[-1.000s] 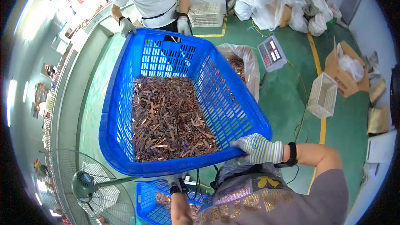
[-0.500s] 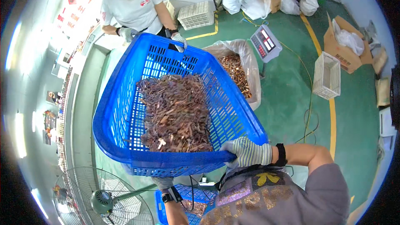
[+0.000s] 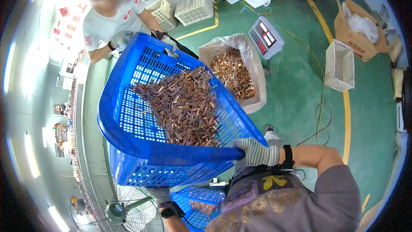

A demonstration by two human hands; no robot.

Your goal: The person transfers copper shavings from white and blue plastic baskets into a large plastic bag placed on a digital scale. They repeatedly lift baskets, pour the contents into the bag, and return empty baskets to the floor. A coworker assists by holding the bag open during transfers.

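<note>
A large blue plastic basket [image 3: 167, 152] with slotted walls hangs tilted before me, partly filled with brown, dry-looking strips [image 3: 184, 107]. Its near right corner is in my right hand [image 3: 257, 151], the striped glove's fingers closed over the rim. Low on the near side, my gloved left hand [image 3: 159, 194] supports the basket from beneath, fingers partly hidden. Across from me a person [image 3: 113, 21] holds the far end with both gloved hands. Past the basket's right side stands a container lined with clear plastic [image 3: 259, 75], with similar brown strips inside.
A digital scale display [image 3: 266, 37] stands beside the lined container. Below my basket is another blue basket [image 3: 197, 204] with brown pieces; a fan [image 3: 116, 212] is at lower left. White crates [image 3: 339, 66], a cardboard box [image 3: 358, 28] and a cable [image 3: 319, 73] lie farther off.
The basket has tilted more, its right side lower, and the strips have shifted toward that side. The person opposite has moved left, and more of the lined container shows.
</note>
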